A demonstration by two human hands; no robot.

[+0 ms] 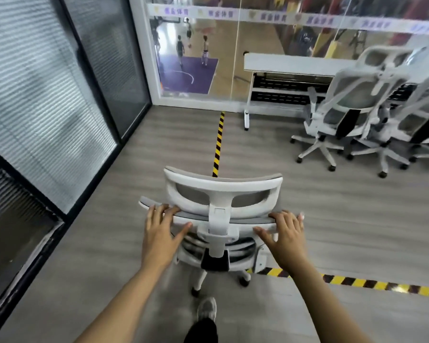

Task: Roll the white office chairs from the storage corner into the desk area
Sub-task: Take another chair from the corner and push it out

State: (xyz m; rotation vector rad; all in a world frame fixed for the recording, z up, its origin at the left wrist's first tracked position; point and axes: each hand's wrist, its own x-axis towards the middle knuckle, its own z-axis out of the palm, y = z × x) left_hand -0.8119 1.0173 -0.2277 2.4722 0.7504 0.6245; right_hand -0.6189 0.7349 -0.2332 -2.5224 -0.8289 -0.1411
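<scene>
White office chair at centre frame, back toward camera, on grey floor. Left hand and right hand grip the backrest's top edge, fingers curled over it, thumbs spread below. Yellow-black tape runs ahead. Two spare chairs stand upper right, against a white surface. Glass partition close at left.

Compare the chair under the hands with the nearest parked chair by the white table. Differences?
1. The held chair has the left hand and right hand gripping the top of its backrest; the parked chair is untouched.
2. The held chair stands alone on open floor by the striped tape; the parked chair sits at the white table, packed against another chair.
Shared: white frame, grey mesh, headrest, castor base.
</scene>
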